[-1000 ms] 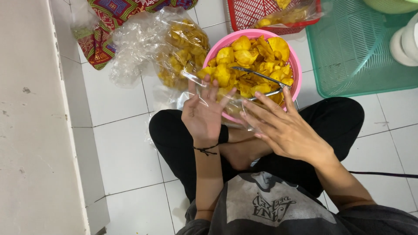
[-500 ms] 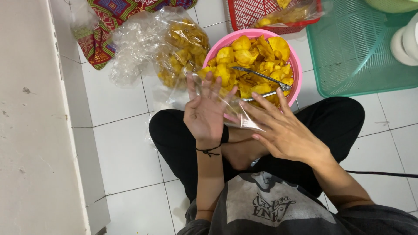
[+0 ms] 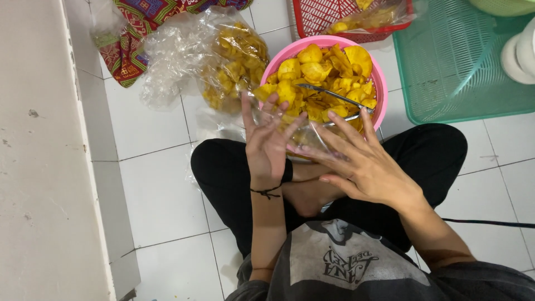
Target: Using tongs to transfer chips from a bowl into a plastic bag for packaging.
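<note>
Bare white tiles [image 3: 161, 195] are lying open at nine o'clock; the pink bowl [image 3: 379, 89] and seemingly a clear bag [image 3: 223, 56] are crowding twelve.

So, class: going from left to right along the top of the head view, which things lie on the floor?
Patterned cloth → clear bag of yellow chips → pink bowl of chips → green tray → white container.

Bowl [image 3: 379, 83]: on the floor [image 3: 161, 195] before the seated person's crossed legs; chips [image 3: 323, 72] heaped in it; tongs [image 3: 334, 96] lying across the chips
Bag of chips [image 3: 231, 61]: just left of the bowl
Cloth [image 3: 134, 39]: behind the bag
Baskets [image 3: 446, 61]: right of and behind the bowl
Hands: left hand [image 3: 267, 146] and right hand [image 3: 362, 164] side by side over the bowl's near rim, a clear bag [image 3: 304, 136] between them
</note>
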